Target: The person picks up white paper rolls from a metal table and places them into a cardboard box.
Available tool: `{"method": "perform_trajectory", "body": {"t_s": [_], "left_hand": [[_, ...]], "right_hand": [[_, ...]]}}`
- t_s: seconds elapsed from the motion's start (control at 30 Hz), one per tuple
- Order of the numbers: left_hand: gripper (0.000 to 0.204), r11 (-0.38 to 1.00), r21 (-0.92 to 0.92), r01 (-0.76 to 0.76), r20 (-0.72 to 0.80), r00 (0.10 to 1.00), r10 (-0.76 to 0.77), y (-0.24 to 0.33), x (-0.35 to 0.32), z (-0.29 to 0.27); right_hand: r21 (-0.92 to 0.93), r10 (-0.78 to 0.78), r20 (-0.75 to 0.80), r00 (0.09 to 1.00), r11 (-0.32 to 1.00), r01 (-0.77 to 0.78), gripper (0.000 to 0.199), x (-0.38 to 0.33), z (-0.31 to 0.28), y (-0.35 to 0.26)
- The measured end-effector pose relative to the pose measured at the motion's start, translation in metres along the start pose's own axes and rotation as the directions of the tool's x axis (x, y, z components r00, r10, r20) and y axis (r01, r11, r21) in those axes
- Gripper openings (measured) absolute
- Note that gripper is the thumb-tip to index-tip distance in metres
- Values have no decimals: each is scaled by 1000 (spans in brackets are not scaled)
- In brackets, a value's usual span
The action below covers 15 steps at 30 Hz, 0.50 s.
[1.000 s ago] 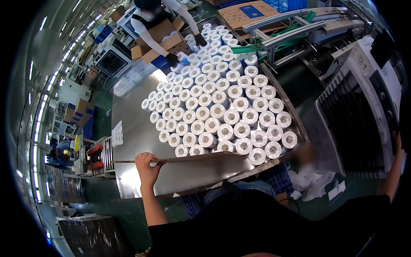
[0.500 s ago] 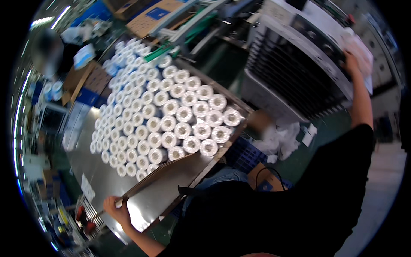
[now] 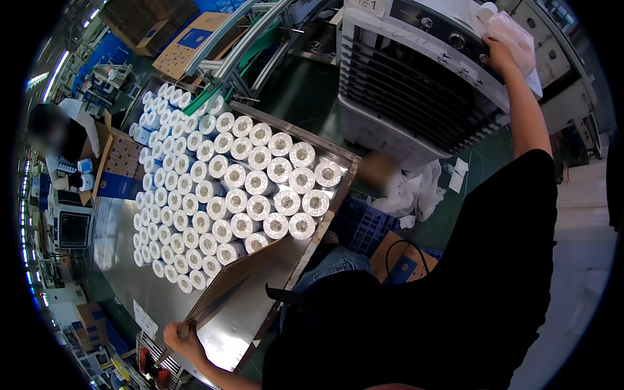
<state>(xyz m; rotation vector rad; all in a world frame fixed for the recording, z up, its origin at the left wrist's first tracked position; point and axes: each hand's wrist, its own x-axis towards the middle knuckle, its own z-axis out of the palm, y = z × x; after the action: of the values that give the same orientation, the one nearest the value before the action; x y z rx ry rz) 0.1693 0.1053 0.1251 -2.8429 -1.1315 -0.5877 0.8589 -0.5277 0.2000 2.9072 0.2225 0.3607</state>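
Many white wrapped rolls [image 3: 234, 175] with round hollow cores stand packed in rows on a metal table [image 3: 140, 273]. My left hand [image 3: 185, 341] is closed on the lower left end of a brown cardboard sheet [image 3: 227, 286], which stands on edge along the near side of the rolls. To the far right, my right arm reaches out to a white and black air cooler [image 3: 416, 84]. My right hand [image 3: 504, 58] is closed at the rightmost knob [image 3: 483, 58] of its control panel; the fingertips are partly hidden.
A pinkish plastic bag [image 3: 510, 36] lies on the cooler. Beside the near table edge are a blue crate [image 3: 364, 224], crumpled plastic [image 3: 422, 192] and a carton [image 3: 403, 260]. An aluminium frame [image 3: 237, 58] borders the far side. Another person [image 3: 68, 130] works at the far left by an open carton [image 3: 120, 159].
The whole view has swung, so the table and cooler sit further left in it. My left hand keeps hold of the cardboard sheet, and my right hand stays at the cooler's panel.
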Motion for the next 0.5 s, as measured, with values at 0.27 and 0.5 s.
{"method": "perform_trajectory", "body": {"t_s": [0.27, 0.5], "left_hand": [[31, 1000, 5, -11, 13, 1000, 10, 1, -1, -1], [30, 1000, -1, -2, 29, 1000, 2, 0, 1, 0]], "right_hand": [[-20, 30, 25, 999, 999, -29, 72, -1, -5, -5], [-30, 5, 14, 1000, 1000, -5, 71, -1, -3, -5]]}}
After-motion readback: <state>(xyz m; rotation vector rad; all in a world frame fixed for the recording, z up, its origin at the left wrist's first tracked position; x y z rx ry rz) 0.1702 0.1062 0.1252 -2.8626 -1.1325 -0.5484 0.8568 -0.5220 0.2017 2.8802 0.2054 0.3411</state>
